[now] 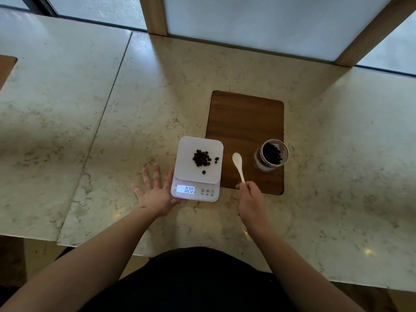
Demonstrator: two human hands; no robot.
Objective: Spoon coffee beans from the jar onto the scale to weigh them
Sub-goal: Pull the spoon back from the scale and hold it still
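A white digital scale [188, 152] sits on the marble counter with a small heap of dark coffee beans [201, 158] on its platform and a few loose ones beside the heap. Its lit display reads 020. My left hand [155, 194] lies flat with fingers spread at the scale's lower left corner, touching its edge. My right hand [249, 194] grips the handle of a white spoon [238, 164], whose empty bowl points away between the scale and the jar. An open glass jar [271, 155] holding coffee beans stands to the right.
The jar stands on a dark wooden board [245, 118] set into the marble counter [135, 97]. A wooden-framed frosted panel [258, 23] rises behind. A seam in the counter runs to the left of the scale. The counter's near edge lies just before my body.
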